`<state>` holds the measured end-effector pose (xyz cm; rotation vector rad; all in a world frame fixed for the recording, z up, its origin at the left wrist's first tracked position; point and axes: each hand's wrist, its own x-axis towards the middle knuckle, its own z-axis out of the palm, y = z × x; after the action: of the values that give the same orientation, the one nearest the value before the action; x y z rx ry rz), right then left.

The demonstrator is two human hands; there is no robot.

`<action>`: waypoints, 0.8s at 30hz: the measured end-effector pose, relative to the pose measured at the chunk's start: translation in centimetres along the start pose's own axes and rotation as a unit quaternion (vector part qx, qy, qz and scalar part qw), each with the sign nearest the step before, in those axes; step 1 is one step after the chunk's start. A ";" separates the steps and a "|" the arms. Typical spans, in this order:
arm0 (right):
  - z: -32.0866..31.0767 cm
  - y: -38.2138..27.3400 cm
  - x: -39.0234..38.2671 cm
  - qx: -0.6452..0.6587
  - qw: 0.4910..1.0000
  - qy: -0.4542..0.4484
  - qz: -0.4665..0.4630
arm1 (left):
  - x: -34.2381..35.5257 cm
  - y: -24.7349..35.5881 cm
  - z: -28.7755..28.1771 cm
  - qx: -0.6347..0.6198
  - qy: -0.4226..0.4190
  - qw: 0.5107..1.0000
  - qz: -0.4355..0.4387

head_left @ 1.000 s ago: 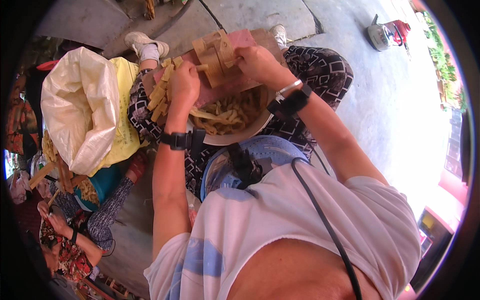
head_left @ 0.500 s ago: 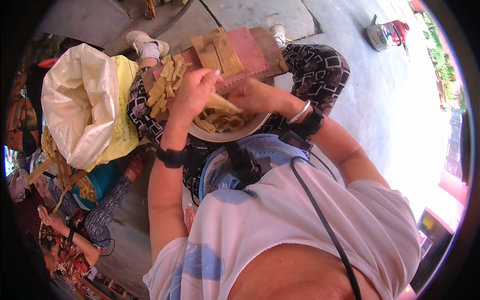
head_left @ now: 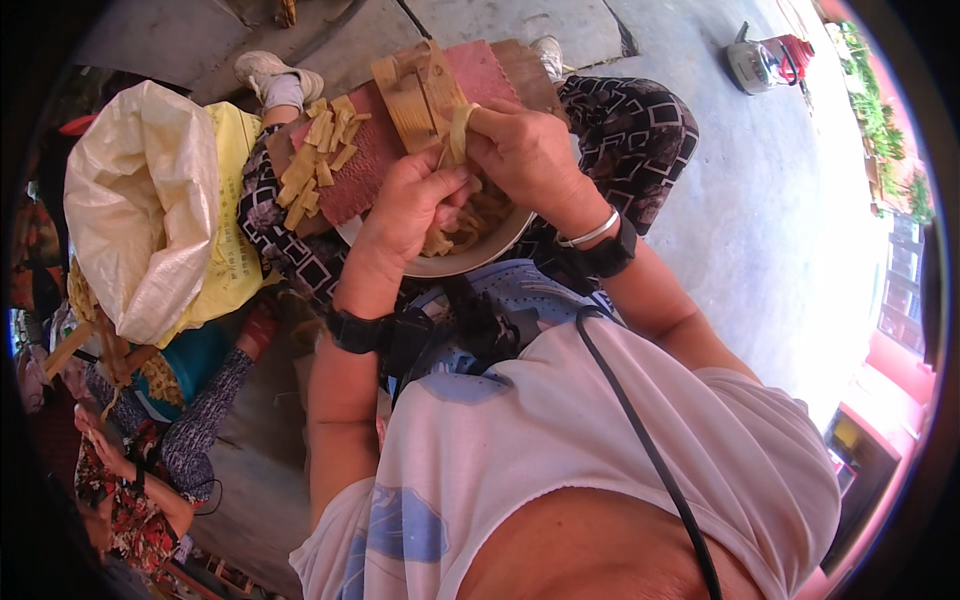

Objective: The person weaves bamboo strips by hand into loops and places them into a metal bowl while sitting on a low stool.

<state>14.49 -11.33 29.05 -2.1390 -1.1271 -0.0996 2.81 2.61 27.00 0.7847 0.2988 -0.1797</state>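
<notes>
My right hand (head_left: pixel 535 165) pinches a pale yellow, soft-looking strip (head_left: pixel 459 132), which stands up in a fold between my hands. Right beside it, my left hand (head_left: pixel 408 205) is closed, thumb against fingers, at the strip's lower end. Both hands are over a pale bowl (head_left: pixel 470 264) on my lap, which holds more curled yellowish strips (head_left: pixel 465 232). Just beyond my fingers, a wooden block (head_left: pixel 405 105) with a lengthwise gap rests on a pink cloth (head_left: pixel 468 65) over a board. Short flat yellowish pieces (head_left: pixel 312 165) are piled on the board's left side.
An open white woven sack (head_left: pixel 140 200) with a yellow bag stands at my left. Beyond it, a person in patterned clothes (head_left: pixel 150 500) sits by a teal tub (head_left: pixel 195 365). A clear jug with a red lid (head_left: pixel 765 62) stands on the floor at far right.
My right hand has risen and turned, lifting the strip from over the bowl into an upright fold. My left hand has come down and closer to the right one.
</notes>
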 end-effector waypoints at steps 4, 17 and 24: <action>1.9 2.0 -1.6 0.181 0.973 -0.084 0.119 | 0.4 -0.1 0.4 0.517 0.102 0.823 0.212; 1.5 0.3 -2.6 0.477 0.821 -0.077 0.302 | 1.5 -0.7 2.9 0.477 0.164 0.818 0.278; 0.4 0.9 -1.7 0.167 0.982 0.064 0.056 | 1.8 -1.3 3.4 0.427 0.225 0.848 0.217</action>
<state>14.01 -12.57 27.61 -1.8626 -0.8786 0.0034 4.82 -0.79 27.80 1.7707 0.4830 0.3408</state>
